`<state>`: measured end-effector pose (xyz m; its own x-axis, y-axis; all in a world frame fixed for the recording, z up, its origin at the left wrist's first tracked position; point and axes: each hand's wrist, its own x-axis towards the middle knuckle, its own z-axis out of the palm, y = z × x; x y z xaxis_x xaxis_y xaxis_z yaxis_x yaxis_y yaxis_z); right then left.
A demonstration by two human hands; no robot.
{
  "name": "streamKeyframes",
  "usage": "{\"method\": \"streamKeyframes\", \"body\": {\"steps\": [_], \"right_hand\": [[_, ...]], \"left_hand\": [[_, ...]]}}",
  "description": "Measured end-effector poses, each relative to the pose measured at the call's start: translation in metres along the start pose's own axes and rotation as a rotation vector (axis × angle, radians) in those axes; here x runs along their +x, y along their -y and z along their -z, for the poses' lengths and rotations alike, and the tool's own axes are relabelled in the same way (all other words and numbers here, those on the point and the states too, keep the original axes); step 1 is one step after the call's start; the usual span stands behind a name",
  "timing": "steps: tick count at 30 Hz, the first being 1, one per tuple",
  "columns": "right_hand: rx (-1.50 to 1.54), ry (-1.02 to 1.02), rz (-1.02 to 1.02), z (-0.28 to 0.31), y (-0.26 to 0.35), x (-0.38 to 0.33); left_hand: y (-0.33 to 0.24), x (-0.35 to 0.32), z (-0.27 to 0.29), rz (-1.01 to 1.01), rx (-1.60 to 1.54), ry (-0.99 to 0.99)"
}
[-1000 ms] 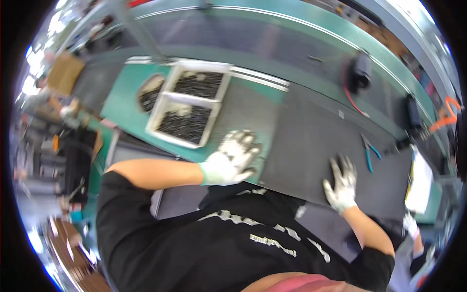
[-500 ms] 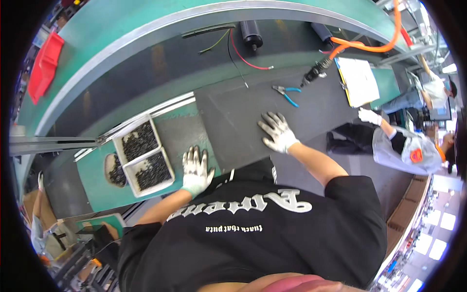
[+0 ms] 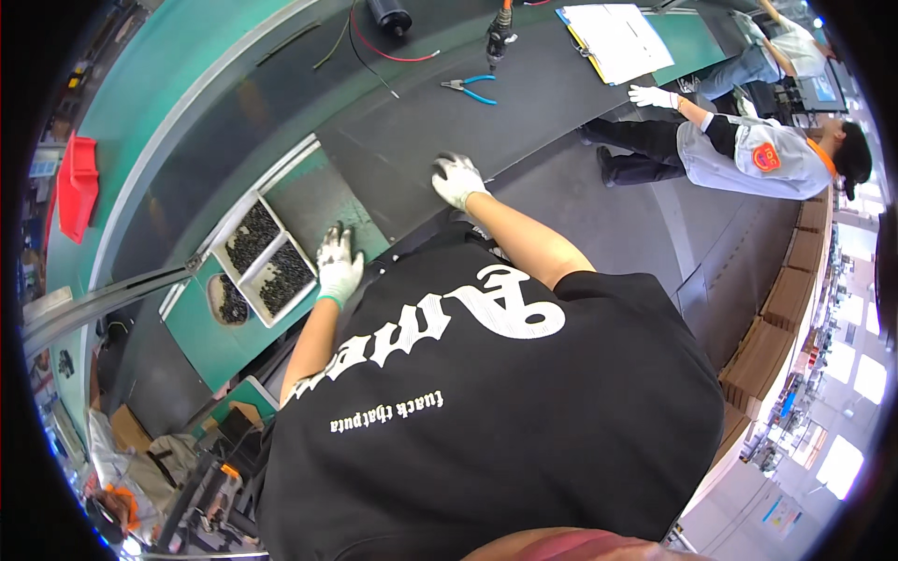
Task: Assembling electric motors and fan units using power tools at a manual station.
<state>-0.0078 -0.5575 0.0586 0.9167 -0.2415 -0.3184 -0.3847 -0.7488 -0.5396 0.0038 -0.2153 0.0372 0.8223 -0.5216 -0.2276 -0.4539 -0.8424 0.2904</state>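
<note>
While my left hand (image 3: 338,266) lies open beside white tray (image 3: 294,307), right hand (image 3: 457,181): now half-curled, nearer worktop (image 3: 374,168) edge. Both seemingly empty; no black parts (image 3: 292,272) taken up.

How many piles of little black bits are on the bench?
3: one in the far white compartment, one in the near white compartment, and one in the rounded container to their left.

Large white gothic lettering (image 3: 435,316) upside down across the wearer's black shirt (image 3: 580,411), a shorter line of small white lettering (image 3: 385,412) below it, a few characters on the red-orange badge (image 3: 766,157) of a co-worker's grey top (image 3: 708,154), a blue-and-white wall sign (image 3: 782,515) too small to read
</note>
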Motion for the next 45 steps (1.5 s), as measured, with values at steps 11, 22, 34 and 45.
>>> {"method": "streamKeyframes", "body": {"steps": [11,22,34,45], "right_hand": [[0.082,0.456,-0.425,0.095,-0.097,0.095],[0.068,0.636,-0.445,0.114,-0.088,0.105],[0.131,0.657,-0.451,0.118,-0.086,0.104],[0.121,0.644,-0.442,0.108,-0.091,0.109]], "left_hand": [[0.019,0.033,-0.038,1.012,-1.043,-0.288],[0.015,0.047,-0.015,1.278,-1.255,-0.067],[0.010,0.045,-0.004,1.316,-1.206,-0.039],[0.012,0.044,-0.006,1.332,-1.203,-0.060]]}}
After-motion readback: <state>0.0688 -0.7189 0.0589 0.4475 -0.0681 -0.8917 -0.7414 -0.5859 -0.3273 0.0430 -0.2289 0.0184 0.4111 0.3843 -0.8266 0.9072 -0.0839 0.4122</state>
